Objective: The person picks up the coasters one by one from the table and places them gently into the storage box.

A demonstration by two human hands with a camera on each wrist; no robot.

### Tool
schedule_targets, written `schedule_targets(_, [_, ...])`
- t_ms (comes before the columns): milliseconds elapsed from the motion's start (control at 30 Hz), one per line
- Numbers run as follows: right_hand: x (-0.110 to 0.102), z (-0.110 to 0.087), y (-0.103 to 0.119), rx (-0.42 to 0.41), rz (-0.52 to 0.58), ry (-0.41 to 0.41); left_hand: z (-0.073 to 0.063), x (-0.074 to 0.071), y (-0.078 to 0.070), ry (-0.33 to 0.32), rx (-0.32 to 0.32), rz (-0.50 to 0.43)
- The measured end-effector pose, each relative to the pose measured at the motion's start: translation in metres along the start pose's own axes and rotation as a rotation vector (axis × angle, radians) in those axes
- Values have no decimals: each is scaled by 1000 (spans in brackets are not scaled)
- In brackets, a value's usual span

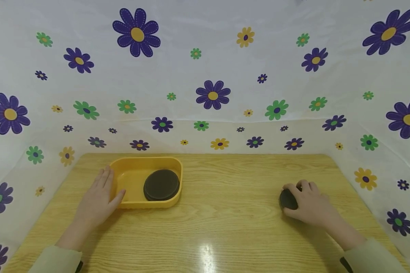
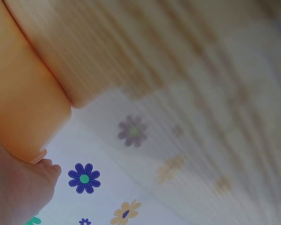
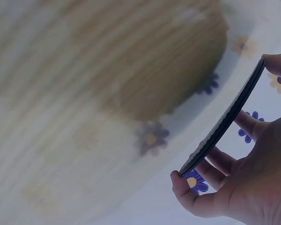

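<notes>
My right hand grips a thin black disc by its edge, over the right side of the table. In the right wrist view that disc appears edge-on, with a lighter ridged face, spanned between fingers at both ends. My left hand rests at the left end of a yellow rectangular tray, fingers straight along the wall and thumb over the near corner. Another dark round disc lies inside the tray at its right end. The left wrist view shows the tray wall beside my fingers.
A light wood-grain table carries the tray at its far left. White cloth printed with purple, green and yellow flowers hangs behind the table and along both sides. Light glares off the tabletop near the front.
</notes>
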State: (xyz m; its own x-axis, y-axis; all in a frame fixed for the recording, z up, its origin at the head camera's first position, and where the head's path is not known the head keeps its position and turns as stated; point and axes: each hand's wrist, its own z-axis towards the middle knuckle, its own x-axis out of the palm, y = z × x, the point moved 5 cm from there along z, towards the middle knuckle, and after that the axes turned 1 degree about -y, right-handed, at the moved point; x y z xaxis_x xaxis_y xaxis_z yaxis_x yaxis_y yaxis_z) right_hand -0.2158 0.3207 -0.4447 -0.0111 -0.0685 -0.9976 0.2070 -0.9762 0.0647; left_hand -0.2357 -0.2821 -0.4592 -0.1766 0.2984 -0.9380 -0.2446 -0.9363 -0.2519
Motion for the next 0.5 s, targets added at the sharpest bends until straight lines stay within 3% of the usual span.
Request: schedule_targets(500, [-14, 29, 36, -72, -3, -26, 0, 1, 0, -10, 0, -8])
